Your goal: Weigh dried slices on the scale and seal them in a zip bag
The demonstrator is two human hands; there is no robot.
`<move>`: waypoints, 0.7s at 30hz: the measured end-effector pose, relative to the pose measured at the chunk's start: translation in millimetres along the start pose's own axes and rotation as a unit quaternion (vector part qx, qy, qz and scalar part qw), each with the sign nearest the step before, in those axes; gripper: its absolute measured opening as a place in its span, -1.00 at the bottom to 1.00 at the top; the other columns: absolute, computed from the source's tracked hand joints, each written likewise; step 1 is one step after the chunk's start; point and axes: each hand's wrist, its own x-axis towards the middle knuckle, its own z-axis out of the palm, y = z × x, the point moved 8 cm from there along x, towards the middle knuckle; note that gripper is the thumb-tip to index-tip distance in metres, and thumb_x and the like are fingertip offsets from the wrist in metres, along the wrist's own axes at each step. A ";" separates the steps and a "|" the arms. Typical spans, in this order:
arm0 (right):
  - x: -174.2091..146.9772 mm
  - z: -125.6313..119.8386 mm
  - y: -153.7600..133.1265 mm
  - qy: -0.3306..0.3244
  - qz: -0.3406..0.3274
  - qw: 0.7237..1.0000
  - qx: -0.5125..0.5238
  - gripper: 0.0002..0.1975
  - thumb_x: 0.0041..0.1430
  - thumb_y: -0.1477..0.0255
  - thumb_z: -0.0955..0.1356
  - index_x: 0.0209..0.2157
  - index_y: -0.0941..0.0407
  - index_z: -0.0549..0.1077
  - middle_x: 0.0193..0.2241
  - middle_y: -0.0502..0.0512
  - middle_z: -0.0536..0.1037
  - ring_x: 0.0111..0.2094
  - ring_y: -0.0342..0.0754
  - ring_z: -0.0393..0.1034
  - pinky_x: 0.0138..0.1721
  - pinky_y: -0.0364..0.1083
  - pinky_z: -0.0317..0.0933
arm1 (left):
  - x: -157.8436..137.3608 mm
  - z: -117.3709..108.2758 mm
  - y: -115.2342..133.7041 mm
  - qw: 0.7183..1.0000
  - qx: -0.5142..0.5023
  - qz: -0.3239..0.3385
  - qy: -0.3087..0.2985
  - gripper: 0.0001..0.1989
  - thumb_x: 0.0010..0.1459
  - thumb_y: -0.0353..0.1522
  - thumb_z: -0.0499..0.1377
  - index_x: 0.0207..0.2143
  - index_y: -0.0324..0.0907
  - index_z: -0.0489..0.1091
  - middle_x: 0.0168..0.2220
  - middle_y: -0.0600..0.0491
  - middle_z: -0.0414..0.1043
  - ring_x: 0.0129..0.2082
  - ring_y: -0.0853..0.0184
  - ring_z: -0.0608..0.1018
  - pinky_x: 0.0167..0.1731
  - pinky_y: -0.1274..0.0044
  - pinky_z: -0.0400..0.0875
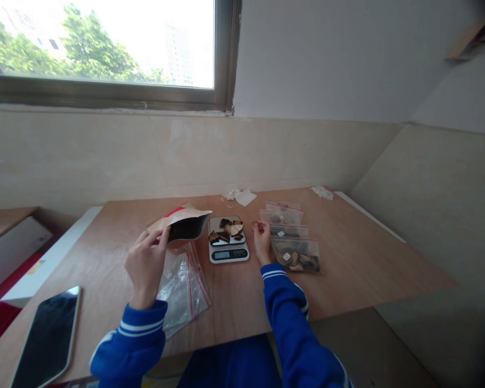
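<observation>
My left hand pinches the rim of a brown paper pouch, whose dark mouth gapes toward the scale. Between the hands stands a white digital scale with a lit display. Dark and tan dried pieces lie heaped on its plate. My right hand is just right of the scale, fingers closed on a small brown dried piece. Beside that hand, several zip bags with dried pieces and small white labels lie in a column. Flat clear zip bags rest below the pouch.
A phone lies at the table's left front. Crumpled white paper sits at the back edge, with another white scrap farther right. The wooden table meets the wall behind, under a window.
</observation>
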 end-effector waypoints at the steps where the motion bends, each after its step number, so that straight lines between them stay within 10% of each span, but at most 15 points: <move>1: -1.5 0.8 -12.4 0.013 -0.018 1.000 -0.008 -0.73 0.13 0.22 0.29 -0.23 0.11 0.32 -0.27 0.13 0.48 -0.29 -0.05 0.37 -0.24 -0.08 0.26 | 4.0 -4.4 -0.8 1.000 -0.001 -0.008 0.017 -0.62 0.22 -0.10 0.07 -0.33 -0.13 0.57 -0.41 0.04 0.43 -0.49 0.36 0.38 -0.52 0.55 0.06; 6: -12.2 66.5 -79.7 -0.169 -0.120 0.977 -0.056 -0.84 0.19 0.34 0.29 -0.24 0.12 0.38 -0.26 0.12 0.49 -0.21 -0.03 0.36 -0.14 -0.07 0.21 | 25.7 -16.5 -0.9 0.997 -0.028 -0.022 0.069 -0.61 0.21 -0.09 0.07 -0.29 -0.16 0.56 -0.35 0.01 0.45 -0.42 0.32 0.45 -0.46 0.53 0.15; 12: -32.5 137.6 -96.9 -0.355 -0.139 0.861 -0.336 -0.88 0.19 0.43 0.33 -0.26 0.12 0.50 -0.09 0.21 0.44 0.03 0.11 0.21 0.05 0.08 0.03 | 34.9 -16.9 -4.9 0.996 -0.059 -0.015 0.063 -0.65 0.20 -0.12 0.08 -0.30 -0.16 0.54 -0.33 0.01 0.48 -0.40 0.31 0.51 -0.39 0.51 0.25; 16: -40.5 140.6 -98.5 -0.371 -0.159 0.820 -0.407 -0.81 0.19 0.50 0.30 -0.19 0.10 0.52 0.00 0.24 0.39 0.07 0.18 0.16 0.03 0.11 0.01 | 41.6 -18.5 -9.4 0.995 -0.080 -0.026 0.056 -0.65 0.18 -0.12 0.09 -0.32 -0.17 0.53 -0.33 0.00 0.50 -0.39 0.29 0.52 -0.37 0.51 0.28; 21: -47.4 122.8 -110.1 -0.301 -0.215 0.848 -0.379 -0.69 0.23 0.55 0.23 -0.06 0.06 0.47 0.08 0.18 0.37 0.09 0.12 0.15 0.05 0.07 0.01 | 57.0 -8.9 -13.2 0.993 -0.093 -0.068 0.034 -0.66 0.18 -0.13 0.08 -0.25 -0.15 0.52 -0.25 -0.03 0.54 -0.29 0.23 0.54 -0.31 0.48 0.31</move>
